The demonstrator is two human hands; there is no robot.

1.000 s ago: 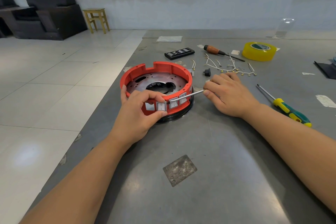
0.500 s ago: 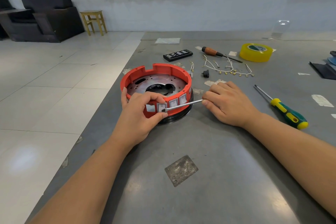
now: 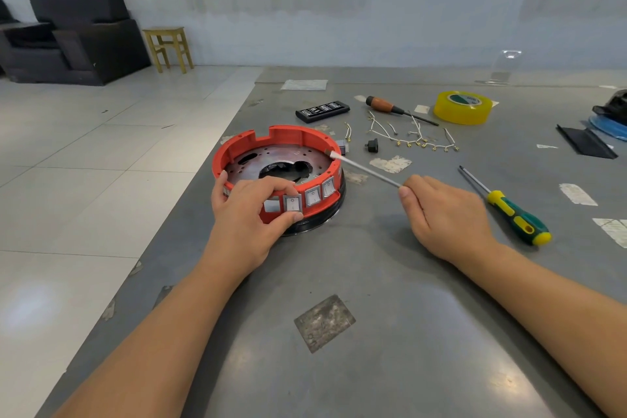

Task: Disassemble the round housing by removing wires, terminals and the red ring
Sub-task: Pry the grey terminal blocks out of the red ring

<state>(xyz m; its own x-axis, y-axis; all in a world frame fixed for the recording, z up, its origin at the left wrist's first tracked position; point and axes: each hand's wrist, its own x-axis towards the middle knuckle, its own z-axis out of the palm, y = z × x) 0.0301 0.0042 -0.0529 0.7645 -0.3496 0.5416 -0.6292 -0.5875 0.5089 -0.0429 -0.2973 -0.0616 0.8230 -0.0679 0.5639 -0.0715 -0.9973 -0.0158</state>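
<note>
The round housing [image 3: 271,159] sits near the table's left edge, a red ring [image 3: 291,136] around a perforated metal plate on a black base. Small white rocker switches [image 3: 312,196] line the ring's near side. My left hand [image 3: 252,214] grips the ring's front wall, thumb beside one switch. My right hand [image 3: 441,214] holds a thin metal screwdriver [image 3: 364,170], its tip raised over the ring's right rim. Removed white wires with brass terminals [image 3: 414,139] lie behind the housing.
A green-and-yellow screwdriver [image 3: 512,214] lies right of my right hand. Farther back lie a wooden-handled screwdriver [image 3: 386,105], a black bit case [image 3: 322,111], a yellow tape roll [image 3: 463,107] and a small black part [image 3: 372,146]. The table's left edge [image 3: 190,200] drops to tiled floor.
The screwdriver tip has left the switches on the ring's front and swung up and back to the ring's right rim. My right hand shifted right. My left hand kept its grip.
</note>
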